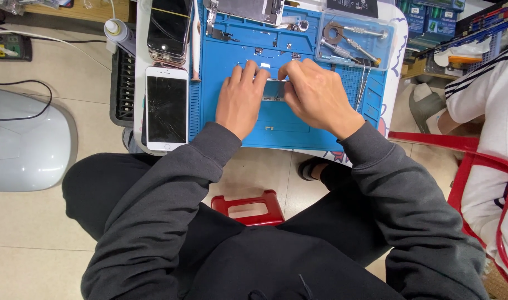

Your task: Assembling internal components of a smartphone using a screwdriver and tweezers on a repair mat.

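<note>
Both hands meet over the middle of a blue repair mat [232, 130] lying on the worktop. The left hand [240, 99] and the right hand [315, 95] each pinch an end of a small silvery metal part [274, 89], fingers curled narrow around it, and the part sits just above the mat between them. Just left of the mat lies a white phone with a cracked screen [166, 108], and above it a dark phone [168, 28]. A clear tray of small tools [354, 38] rests on the mat's upper right corner
</note>
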